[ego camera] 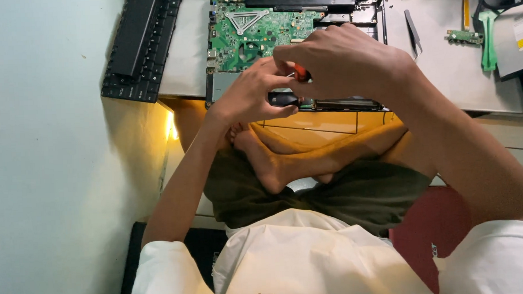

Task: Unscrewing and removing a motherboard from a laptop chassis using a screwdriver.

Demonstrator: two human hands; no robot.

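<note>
White cloth of the shirt [312, 261] fills the bottom of the view, soft and wrinkled, and above it are dark olive shorts [356, 196] and crossed bare feet [273, 158]. Beside the right leg lies a dark red cushion [444, 227].

On the low pale table [444, 71] lies an opened laptop base [292, 41], a flat rectangle with a black frame. Its green circuit board [257, 31] is bare, with a grey metal triangle bracket on it. The near edge of the base lies almost along the near table edge, and both hands meet just there.

A black keyboard [142, 44] lies on the left corner of the table and hangs over its edge, next to the plain pale wall [41, 143]. To the right of the base the table surface has free room, with a thin dark blade-shaped tool [413, 34], a small green board [465, 37] and a green plastic pry tool [488, 40].

The right hand [345, 60] is closed around a screwdriver [301, 74] with an orange handle; only a small part of it is visible between the fingers. The left hand [251, 95] pinches a small black part [283, 98] with thumb and fingers, touching the right hand, over the front edge of the base.
</note>
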